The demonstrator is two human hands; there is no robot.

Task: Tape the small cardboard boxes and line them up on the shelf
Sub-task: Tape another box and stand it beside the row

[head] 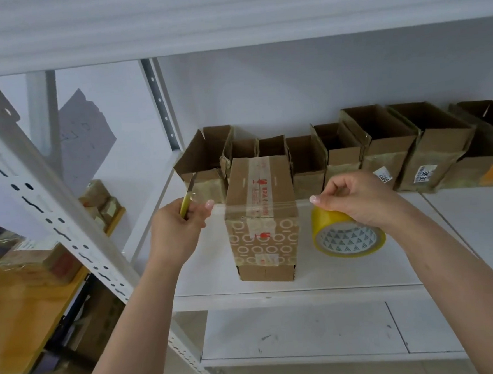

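Observation:
A small closed cardboard box (261,215) stands on the white shelf (347,276), old printed tape on its top and front. A strip of clear tape (259,205) stretches across its front top edge. My left hand (180,223) pinches the strip's left end and also holds a yellow utility knife (188,198), blade pointing up. My right hand (357,198) pinches the strip's right end, just above the yellow tape roll (348,236), which lies on the shelf to the right of the box.
A row of several open cardboard boxes (383,151) lines the back of the shelf against the wall. A white perforated upright (51,206) slants at left. More boxes sit on a wooden surface (21,319) beyond it. A lower shelf (308,331) lies below.

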